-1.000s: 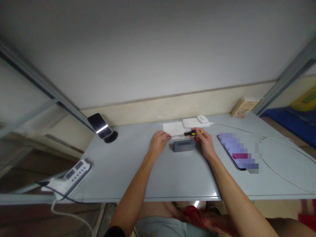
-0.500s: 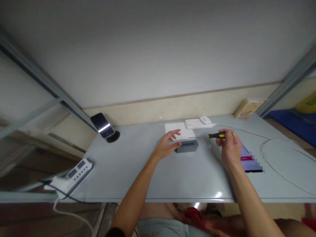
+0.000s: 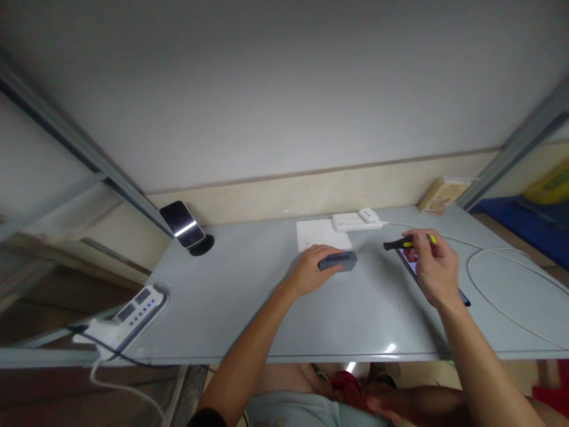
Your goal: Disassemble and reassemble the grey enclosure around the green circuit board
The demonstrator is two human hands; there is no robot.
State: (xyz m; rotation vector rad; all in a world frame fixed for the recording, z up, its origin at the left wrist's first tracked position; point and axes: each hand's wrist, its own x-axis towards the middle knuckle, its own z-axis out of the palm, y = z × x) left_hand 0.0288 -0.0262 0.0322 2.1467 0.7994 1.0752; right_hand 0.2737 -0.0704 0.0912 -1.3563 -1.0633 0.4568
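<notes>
My left hand (image 3: 313, 270) is closed around the left end of a small dark grey box with a row of slots (image 3: 345, 261), which rests on the desk. In my right hand (image 3: 433, 264) is a screwdriver with a black and yellow handle (image 3: 399, 244). Its thin shaft points left, toward the box but apart from it, and is hard to make out. A tablet or phone with a lit screen (image 3: 463, 296) lies partly hidden under my right hand. Just behind the box is a white sheet of paper (image 3: 317, 232).
A white power strip (image 3: 355, 222) with a cable stands at the back. A small yellowish box (image 3: 444, 194) is at the back right corner. To the left are a phone on a stand (image 3: 182, 224) and a white multi-socket (image 3: 133, 314). Cable (image 3: 498, 311) loops across the right side.
My left hand has closed on the grey box, having been open beside it. My right hand has moved right with the screwdriver, drawing it away from the box and over the lit screen.
</notes>
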